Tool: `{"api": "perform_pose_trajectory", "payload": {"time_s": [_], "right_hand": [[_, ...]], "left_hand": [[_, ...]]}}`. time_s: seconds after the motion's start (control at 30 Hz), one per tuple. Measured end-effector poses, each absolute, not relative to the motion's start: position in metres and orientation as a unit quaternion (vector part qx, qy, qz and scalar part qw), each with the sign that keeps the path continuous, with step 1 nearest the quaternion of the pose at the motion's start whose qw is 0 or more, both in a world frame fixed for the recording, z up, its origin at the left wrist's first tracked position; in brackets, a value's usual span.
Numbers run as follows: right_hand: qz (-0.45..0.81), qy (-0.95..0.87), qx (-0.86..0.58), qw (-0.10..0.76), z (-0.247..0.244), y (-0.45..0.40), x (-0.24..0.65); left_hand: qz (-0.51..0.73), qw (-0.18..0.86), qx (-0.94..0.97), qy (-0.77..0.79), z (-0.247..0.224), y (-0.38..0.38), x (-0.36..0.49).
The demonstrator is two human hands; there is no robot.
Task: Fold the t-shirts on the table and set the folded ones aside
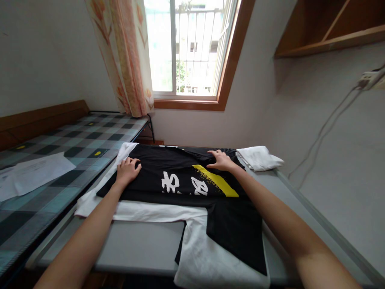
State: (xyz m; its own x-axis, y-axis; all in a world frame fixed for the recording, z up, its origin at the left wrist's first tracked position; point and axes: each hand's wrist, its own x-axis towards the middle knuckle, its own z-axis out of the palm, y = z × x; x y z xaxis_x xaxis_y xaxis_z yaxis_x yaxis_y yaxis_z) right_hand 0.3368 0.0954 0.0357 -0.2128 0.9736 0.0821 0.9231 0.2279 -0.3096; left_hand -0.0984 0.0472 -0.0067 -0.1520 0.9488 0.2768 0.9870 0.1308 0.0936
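A black T-shirt point(150, 160) with white lettering and a yellow band lies folded over lengthwise on a grey table. Beneath it is a white garment point(150, 211), showing along the near and left sides, and one black sleeve hangs toward me over the white cloth. My left hand point(128, 170) rests on the left end of the black shirt, fingers loosely curved and apart. Near the shirt's far right part, my right hand point(221, 159) touches the fabric with thumb and fingers spread. Neither hand grips any cloth that I can see.
A folded white cloth point(255, 158) lies at the table's far right corner. The grey table point(144, 245) stands beside a bed with a checked mattress point(60, 140), where paper sheets point(39, 172) lie. A curtain point(129, 60) hangs by the window; cables point(325, 128) run down the right wall.
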Motion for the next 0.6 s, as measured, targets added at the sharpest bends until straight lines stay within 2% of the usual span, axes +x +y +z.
{"api": "perform_pose_trajectory", "payload": {"time_s": [0.13, 0.37, 0.5, 0.53, 0.6], "right_hand": [[0.073, -0.782, -0.614, 0.083, 0.035, 0.099, 0.322], [0.030, -0.761, -0.627, 0.167, 0.060, 0.099, 0.298], [0.219, -0.819, -0.527, 0.052, 0.067, 0.096, 0.289], [0.262, -0.812, -0.519, 0.048, 0.065, 0.098, 0.290], [0.275, -0.791, -0.539, 0.095, 0.060, 0.107, 0.294]], "left_hand": [[-0.126, 0.075, -0.649, -0.746, -0.007, 0.048, -0.099], [-0.127, 0.074, -0.649, -0.747, -0.008, 0.049, -0.099], [-0.126, 0.076, -0.647, -0.748, -0.009, 0.049, -0.100], [-0.126, 0.076, -0.647, -0.748, -0.009, 0.049, -0.100], [-0.127, 0.077, -0.647, -0.747, -0.010, 0.050, -0.101]]}}
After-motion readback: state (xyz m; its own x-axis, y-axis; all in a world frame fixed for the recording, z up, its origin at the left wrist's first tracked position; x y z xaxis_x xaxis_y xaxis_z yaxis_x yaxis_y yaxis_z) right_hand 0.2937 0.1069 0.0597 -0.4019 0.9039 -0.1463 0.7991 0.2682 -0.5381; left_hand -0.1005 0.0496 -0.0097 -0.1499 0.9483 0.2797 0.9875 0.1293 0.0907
